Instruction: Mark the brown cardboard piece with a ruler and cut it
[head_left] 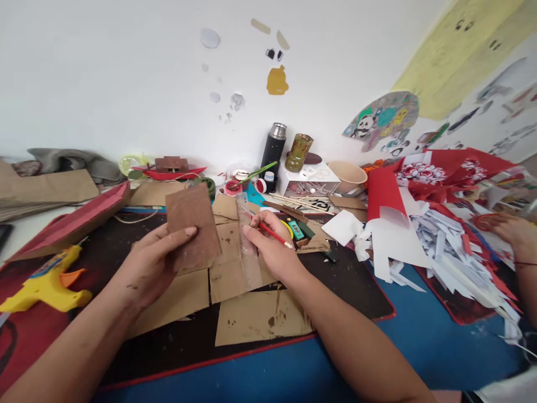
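My left hand (163, 249) grips a brown-painted piece of cardboard (195, 221), thumb on its face, raised above the work mat. In my right hand (272, 243) are a red pencil (274, 233) and, it appears, a clear plastic ruler (248, 263) that slants across a cardboard sheet (226, 271). The fingertips under the ruler are partly hidden. Nearer to me lies another cardboard piece (260, 316) with brown paint spots. To the left of it, a further plain piece (176, 302) sits partly under my left forearm.
A yellow glue gun (52, 282) and a long red-painted cardboard tray (75, 221) lie left. Behind stand a black thermos (274, 146), a glass jar (298, 152) and open paint pots (232, 187). Paper strips (448, 252) heap at right, beside another person's hand (499, 226).
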Tool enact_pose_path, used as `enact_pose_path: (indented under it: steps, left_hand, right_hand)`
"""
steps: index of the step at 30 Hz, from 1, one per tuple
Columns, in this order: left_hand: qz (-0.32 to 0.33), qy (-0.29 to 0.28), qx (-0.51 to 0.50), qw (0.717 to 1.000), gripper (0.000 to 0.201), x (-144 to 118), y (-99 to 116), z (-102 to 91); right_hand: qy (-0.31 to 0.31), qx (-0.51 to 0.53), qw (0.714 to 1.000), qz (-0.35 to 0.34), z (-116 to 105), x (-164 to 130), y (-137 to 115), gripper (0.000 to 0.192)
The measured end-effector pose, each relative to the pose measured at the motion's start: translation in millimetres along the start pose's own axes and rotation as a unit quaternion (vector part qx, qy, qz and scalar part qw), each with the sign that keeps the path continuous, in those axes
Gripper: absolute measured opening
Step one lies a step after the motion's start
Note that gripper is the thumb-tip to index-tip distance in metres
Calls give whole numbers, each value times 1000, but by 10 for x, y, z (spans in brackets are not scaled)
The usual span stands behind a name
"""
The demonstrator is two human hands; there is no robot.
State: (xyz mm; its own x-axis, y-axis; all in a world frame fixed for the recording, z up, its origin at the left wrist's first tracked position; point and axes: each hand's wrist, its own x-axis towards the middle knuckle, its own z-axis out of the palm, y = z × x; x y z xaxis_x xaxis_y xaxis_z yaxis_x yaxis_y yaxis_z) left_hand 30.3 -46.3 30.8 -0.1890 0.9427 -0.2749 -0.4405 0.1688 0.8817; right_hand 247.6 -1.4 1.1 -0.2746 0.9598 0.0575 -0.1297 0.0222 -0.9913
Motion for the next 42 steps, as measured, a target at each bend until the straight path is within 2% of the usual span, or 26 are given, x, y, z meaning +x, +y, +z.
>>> enact_pose_path:
  steps: [4, 8, 15, 18, 23, 30, 33, 37, 42]
  left_hand:
    - [-85, -108, 56, 989, 47, -108, -124, -14]
    - [-144, -198, 77, 966, 41, -185, -283, -39]
    - [-167, -263, 110, 944, 38, -220, -367, 7]
    - [-147, -225, 82, 960, 37, -185, -326, 16]
    - [-53, -59, 39, 996, 47, -59, -218, -2]
    - [76, 66, -53, 994, 56, 15, -40, 60]
    - [88, 76, -64, 991, 57, 8, -6, 58]
    - [44, 37, -9, 998, 58, -22, -36, 9]
    - [10, -13, 73, 997, 56, -29, -110, -67]
  right_hand:
    - [37, -43, 998, -28, 10, -7, -34, 29]
    - [50, -29, 997, -42, 38, -37, -49, 31]
    - [42, -11, 998, -52, 83, -98, -28, 32]
    - [54, -4, 997, -46, 69, -81, -57, 30]
    - [65, 46, 996, -33, 36, -47, -104, 34]
    - [35, 126, 991, -14, 47, -33, -79, 42]
    - [1, 128, 992, 8, 36, -33, -65, 46]
    - [-52, 111, 992, 14, 34, -56, -50, 53]
    - [-30, 90, 995, 13, 37, -54, -21, 57]
